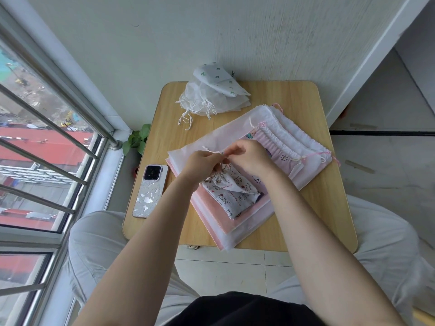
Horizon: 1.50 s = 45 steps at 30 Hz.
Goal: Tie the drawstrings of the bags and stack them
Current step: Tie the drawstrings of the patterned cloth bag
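- Risk: the drawstring [211,150] is thin; if either pinch slips mid-knot I lose the loop and the knot comes out loose.
- Risk: pulling too hard could drag the printed bag [231,192] off the flat pile of bags [244,227] under it.
- Left hand [203,164] and right hand [250,158] meet over the bag's mouth, wrists raised, fingers of both pinching the string.
- Printed bag lies on that pile, mid bench [313,208]; tied bags [211,95] sit at the far edge.

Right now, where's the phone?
In the head view the phone lies face down on the table's left edge, just left of the stack of bags, near the window.
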Motion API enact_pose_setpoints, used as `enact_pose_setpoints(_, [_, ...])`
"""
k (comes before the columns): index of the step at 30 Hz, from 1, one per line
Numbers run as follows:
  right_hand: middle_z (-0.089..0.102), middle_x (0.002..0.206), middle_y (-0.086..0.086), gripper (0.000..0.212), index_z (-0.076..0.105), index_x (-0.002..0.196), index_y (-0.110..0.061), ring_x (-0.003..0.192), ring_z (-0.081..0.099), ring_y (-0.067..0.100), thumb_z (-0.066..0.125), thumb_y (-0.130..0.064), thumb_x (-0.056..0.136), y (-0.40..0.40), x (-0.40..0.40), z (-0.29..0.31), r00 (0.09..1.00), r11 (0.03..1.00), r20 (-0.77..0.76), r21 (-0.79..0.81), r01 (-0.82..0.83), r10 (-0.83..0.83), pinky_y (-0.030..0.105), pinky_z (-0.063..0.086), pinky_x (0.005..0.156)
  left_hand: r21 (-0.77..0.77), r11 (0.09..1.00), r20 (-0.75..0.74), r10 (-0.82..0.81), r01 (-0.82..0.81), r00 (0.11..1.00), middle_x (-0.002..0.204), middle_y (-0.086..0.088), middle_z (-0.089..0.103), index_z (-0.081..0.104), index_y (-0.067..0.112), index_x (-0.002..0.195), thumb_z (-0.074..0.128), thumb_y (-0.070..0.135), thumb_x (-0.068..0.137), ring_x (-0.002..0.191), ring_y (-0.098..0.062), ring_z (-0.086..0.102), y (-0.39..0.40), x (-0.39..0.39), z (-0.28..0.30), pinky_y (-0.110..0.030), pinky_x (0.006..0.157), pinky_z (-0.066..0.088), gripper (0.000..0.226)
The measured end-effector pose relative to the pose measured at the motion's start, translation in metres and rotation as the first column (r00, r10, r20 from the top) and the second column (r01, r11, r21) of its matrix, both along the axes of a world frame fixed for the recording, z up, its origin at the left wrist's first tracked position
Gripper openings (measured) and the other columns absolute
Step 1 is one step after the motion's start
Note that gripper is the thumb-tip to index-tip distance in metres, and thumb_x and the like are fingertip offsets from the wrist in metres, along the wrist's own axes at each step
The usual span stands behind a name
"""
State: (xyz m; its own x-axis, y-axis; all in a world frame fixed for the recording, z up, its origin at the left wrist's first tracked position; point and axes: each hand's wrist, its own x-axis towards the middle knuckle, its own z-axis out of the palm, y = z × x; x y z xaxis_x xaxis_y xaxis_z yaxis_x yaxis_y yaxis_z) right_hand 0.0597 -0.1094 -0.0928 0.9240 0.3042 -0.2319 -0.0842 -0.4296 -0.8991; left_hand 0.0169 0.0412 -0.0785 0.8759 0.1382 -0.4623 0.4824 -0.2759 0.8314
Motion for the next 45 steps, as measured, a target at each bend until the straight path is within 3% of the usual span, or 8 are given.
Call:
enact_pose_setpoints(3, [0.075,0.089,-0.001,0.017,0.072,0.09,-0.019,0.09,0.07,0.013,0.071,-0.006,0.08,0.003,-0.008,-0.004,1.0,0.999,-0.014,0.032,-0.012,0.013,0.037,0.055,0.092,-0.011,1.0,-0.032,0.026,-0.027,0.999,0.048,0.003,0.056,0.063,0.006,0.064,0.057,0.018,0.089,0.039,-0.012,0.034,0.0,0.0,0.004,-0.017,0.037,0.026,0.029])
enact_pose_setpoints(14, [0.074,0.082,-0.004,0.01,0.074,0.079,-0.017,0.082,0.07,0.016,0.08,-0.011,0.073,0.001,-0.007,-0.005,0.994,1.0,0.111,-0.017,0.001,0.001,0.04,0.057,0.084,-0.025,1.0,-0.087,0.007,-0.009,0.996,0.071,-0.007,0.063,0.067,0.006,0.076,0.062,0.021,0.085,0.047,-0.013,0.041,0.005,0.001,0.005,-0.021,0.043,0.028,0.019])
enact_pose_setpoints(23, [0.073,0.084,-0.002,0.006,0.064,0.089,-0.015,0.086,0.07,0.017,0.07,-0.014,0.087,-0.005,-0.007,-0.011,0.998,0.999,0.05,-0.003,-0.042,0.042,0.042,0.055,0.088,-0.013,0.994,0.087,0.107,-0.106,0.99,0.067,0.001,0.064,0.069,0.004,0.085,0.067,0.016,0.09,0.041,0.005,0.05,0.007,0.002,-0.002,-0.009,0.042,0.036,0.013])
enact_pose_setpoints(27, [0.074,0.086,-0.001,0.005,0.061,0.091,-0.015,0.089,0.07,0.017,0.066,-0.014,0.089,-0.003,-0.01,-0.009,0.999,0.999,0.022,0.032,-0.027,0.026,0.038,0.055,0.089,0.041,0.995,0.149,0.081,-0.088,0.986,0.069,0.004,0.068,0.069,-0.001,0.089,0.067,0.018,0.091,0.059,-0.006,0.058,0.01,0.002,-0.007,-0.015,0.055,0.046,0.018])
enact_pose_setpoints(31, [0.072,0.083,0.001,0.005,0.06,0.089,-0.016,0.085,0.068,0.018,0.065,-0.014,0.09,-0.003,-0.01,-0.007,1.0,0.997,-0.025,0.078,0.019,-0.017,0.036,0.053,0.086,0.027,0.997,0.208,0.066,-0.073,0.976,0.075,0.003,0.072,0.066,0.002,0.091,0.065,0.007,0.091,0.065,-0.002,0.067,0.01,0.002,-0.007,-0.019,0.07,0.054,0.005])
enact_pose_setpoints(37, [0.072,0.091,0.002,0.017,0.061,0.088,-0.014,0.088,0.069,0.018,0.075,-0.013,0.079,0.007,-0.012,0.001,0.999,0.994,0.016,0.099,0.044,-0.046,0.031,0.056,0.085,0.09,0.996,0.229,-0.045,0.025,0.972,0.084,-0.006,0.072,0.063,0.004,0.093,0.067,0.005,0.088,0.078,-0.022,0.068,0.007,0.003,-0.009,-0.049,0.087,0.055,0.006])
enact_pose_setpoints(41, [0.068,0.078,0.001,0.019,0.06,0.075,-0.02,0.078,0.066,0.02,0.072,-0.005,0.079,0.008,-0.011,0.006,0.98,0.99,0.192,-0.133,-0.035,0.06,0.039,0.056,0.078,0.077,0.997,0.214,-0.027,0.011,0.976,0.081,-0.008,0.075,0.059,0.011,0.092,0.074,0.013,0.085,0.084,-0.036,0.07,0.01,0.001,-0.012,-0.05,0.082,0.056,0.016])
enact_pose_setpoints(45, [0.06,0.072,-0.005,0.023,0.059,0.075,-0.021,0.071,0.06,0.017,0.073,-0.003,0.078,0.009,-0.011,0.01,0.964,0.979,0.234,-0.187,-0.079,0.123,0.037,0.055,0.074,0.033,0.997,0.199,0.06,-0.068,0.978,0.078,-0.009,0.074,0.06,0.007,0.092,0.083,0.022,0.078,0.066,-0.025,0.063,0.01,-0.002,-0.008,-0.031,0.059,0.046,0.031])
